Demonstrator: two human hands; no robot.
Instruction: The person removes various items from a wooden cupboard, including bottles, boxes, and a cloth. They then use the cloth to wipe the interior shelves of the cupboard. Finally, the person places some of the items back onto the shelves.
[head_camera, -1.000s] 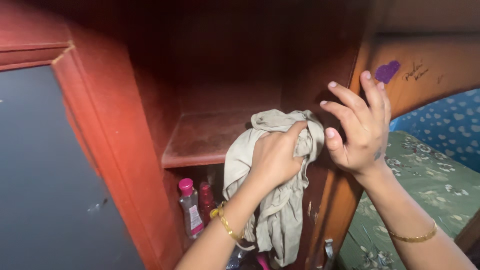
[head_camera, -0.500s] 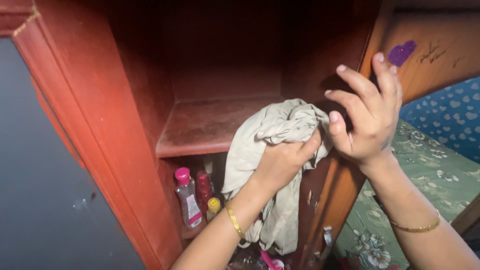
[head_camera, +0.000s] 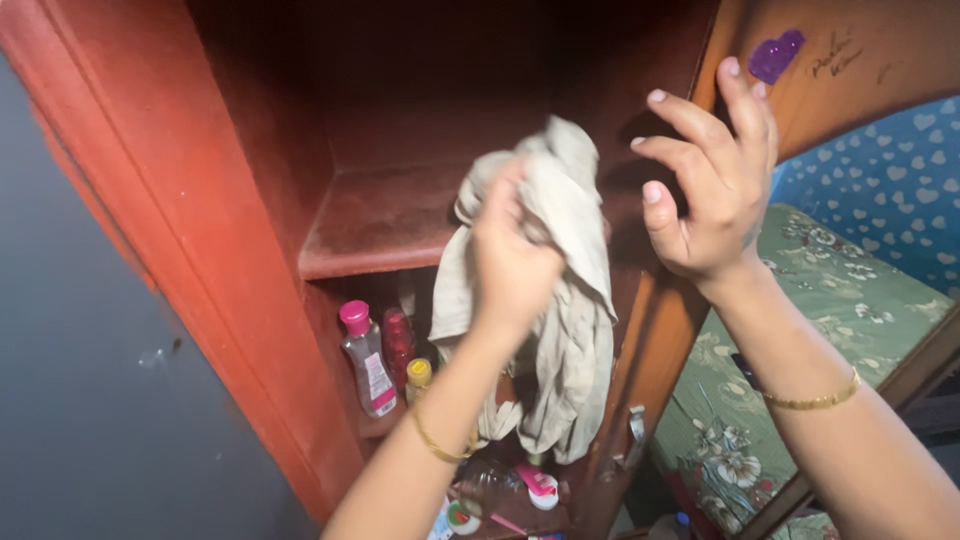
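Note:
My left hand (head_camera: 512, 262) is closed on a crumpled beige cloth (head_camera: 566, 300) and holds it up at the front of a bare red wooden shelf (head_camera: 380, 215) inside a cabinet. Most of the cloth hangs down past the shelf edge. My right hand (head_camera: 712, 185) is open with fingers spread, resting on the cabinet's right side panel (head_camera: 660, 330) just right of the cloth. Gold bangles sit on both wrists.
Under the shelf stand a clear bottle with a pink cap (head_camera: 362, 360), a red bottle (head_camera: 398, 340) and a yellow-capped bottle (head_camera: 419, 378), with small items (head_camera: 520, 490) lower down. A dark grey panel (head_camera: 80, 400) lies left; a green floral bed (head_camera: 850, 310) right.
My left hand has lifted the cloth higher and slightly left, onto the shelf level. The right hand stays on the side panel. The view has shifted a little.

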